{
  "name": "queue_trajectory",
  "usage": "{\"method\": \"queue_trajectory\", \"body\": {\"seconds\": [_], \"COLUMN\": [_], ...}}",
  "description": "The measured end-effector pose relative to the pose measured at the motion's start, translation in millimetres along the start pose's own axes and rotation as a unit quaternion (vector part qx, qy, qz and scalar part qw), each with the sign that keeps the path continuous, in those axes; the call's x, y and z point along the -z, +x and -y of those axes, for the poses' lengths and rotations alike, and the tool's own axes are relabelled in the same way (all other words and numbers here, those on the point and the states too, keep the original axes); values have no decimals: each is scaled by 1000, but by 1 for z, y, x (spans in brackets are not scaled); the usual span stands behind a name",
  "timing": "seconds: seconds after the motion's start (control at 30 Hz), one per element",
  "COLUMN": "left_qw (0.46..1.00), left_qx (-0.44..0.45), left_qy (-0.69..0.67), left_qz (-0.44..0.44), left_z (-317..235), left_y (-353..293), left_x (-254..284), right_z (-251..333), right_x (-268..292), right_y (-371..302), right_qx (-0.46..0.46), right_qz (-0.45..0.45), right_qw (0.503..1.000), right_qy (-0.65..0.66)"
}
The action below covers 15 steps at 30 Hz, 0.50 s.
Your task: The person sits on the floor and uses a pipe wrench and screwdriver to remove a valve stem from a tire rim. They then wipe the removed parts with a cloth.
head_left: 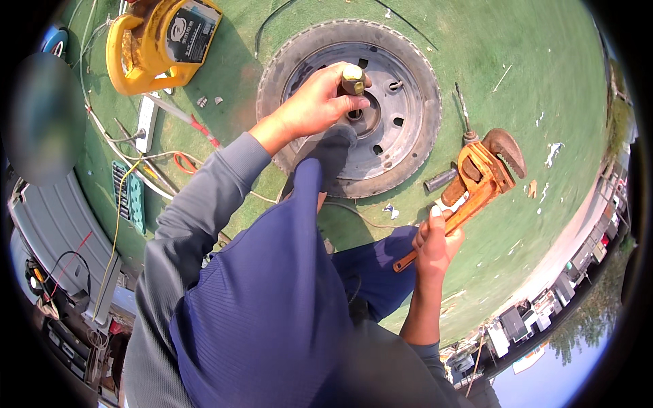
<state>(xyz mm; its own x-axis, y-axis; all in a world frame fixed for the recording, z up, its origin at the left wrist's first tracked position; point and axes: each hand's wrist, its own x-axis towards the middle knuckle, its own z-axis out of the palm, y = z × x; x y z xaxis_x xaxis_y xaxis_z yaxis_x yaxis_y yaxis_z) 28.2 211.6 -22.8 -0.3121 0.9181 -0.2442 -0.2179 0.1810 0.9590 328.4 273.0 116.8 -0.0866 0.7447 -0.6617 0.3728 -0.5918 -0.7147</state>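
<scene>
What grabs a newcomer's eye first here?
Probably the big orange pipe wrench, right of the wheel, held by its handle in the right hand. Next, the tyred wheel flat on the green ground at top centre, with the left hand gripping a yellow-ended tool over its hub. Then the bright yellow container at upper left.

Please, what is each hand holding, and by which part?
The right hand holds an orange pipe wrench by its handle. The left hand grips a yellow-topped tool near its top; its kind is unclear.
</scene>
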Motion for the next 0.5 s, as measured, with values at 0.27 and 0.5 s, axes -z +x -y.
{"method": "queue_trajectory", "body": {"seconds": [0.27,0.5], "left_qw": [975,985], "left_qx": [-50,12], "left_qy": [206,173], "left_qz": [58,24], "left_z": [40,14], "left_y": [10,24], "left_x": [2,7], "right_z": [21,43], "right_x": [-12,-21], "right_y": [6,17], "right_qx": [12,39], "right_qz": [14,29], "right_qw": [1000,988], "right_qy": [-8,-145]}}
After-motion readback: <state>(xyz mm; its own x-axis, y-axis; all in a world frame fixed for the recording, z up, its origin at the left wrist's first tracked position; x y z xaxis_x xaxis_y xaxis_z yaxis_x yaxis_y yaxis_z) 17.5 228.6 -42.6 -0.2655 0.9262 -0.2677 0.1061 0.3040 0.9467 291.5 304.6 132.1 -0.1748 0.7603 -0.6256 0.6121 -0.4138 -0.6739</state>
